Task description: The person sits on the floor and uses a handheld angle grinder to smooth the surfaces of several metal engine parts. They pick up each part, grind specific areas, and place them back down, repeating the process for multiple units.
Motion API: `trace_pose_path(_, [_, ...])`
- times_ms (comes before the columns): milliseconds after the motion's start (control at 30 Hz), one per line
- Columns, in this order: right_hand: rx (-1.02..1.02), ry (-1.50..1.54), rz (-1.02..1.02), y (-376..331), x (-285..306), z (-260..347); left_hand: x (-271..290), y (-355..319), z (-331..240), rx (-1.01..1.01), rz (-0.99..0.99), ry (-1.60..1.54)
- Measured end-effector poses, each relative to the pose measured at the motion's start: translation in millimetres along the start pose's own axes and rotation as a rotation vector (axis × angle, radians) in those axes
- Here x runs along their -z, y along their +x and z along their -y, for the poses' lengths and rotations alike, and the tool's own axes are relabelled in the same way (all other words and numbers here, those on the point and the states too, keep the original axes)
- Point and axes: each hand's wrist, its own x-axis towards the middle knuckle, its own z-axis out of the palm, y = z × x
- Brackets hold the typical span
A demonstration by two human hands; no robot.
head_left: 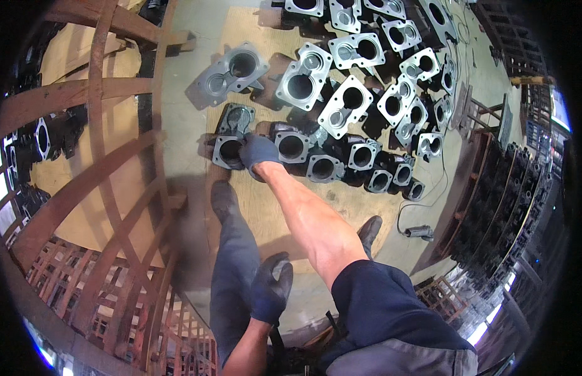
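Note:
My right hand [259, 155], in a dark glove, reaches forward and grips the right side of a dark metal casting [237, 115] with a large round bore. Its fingertips are partly hidden against the casting. Nearer my body, my left hand [270, 288], gloved too, hangs beside my left leg with its fingers loosely curled and apart, and nothing shows in it. Next to the right hand, another casting with a round opening [291, 133] stands in a row of dark castings. Farther off, a casting with a machined silver face [305, 83] lies among several like it.
On the left rises a brown metal rack frame [96, 188], with castings behind its bars. A stack of dark parts [504, 207] stands at the right. A black handheld tool [419, 232] with a cable lies on the floor. My feet are on a wooden board [291, 225].

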Motion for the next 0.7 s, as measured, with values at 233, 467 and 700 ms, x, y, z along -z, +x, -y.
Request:
trace_pose_path(233, [-0.022, 0.101, 0.032, -109.1, 30.7, -25.9, -27.2, -8.8, 57.7, 0.128, 0.003, -0.567])
trace_pose_path(467, [-0.169, 0.070, 0.175, -282.2, 57.1, -172.3, -41.1, -35.8, 92.9, 0.101, 0.054, -0.807])
trace_pose_path(700, [-0.263, 0.422, -0.019, -438.8, 137.6, -291.7, -81.8, -116.2, -65.9, -0.355, -0.098, 0.216])
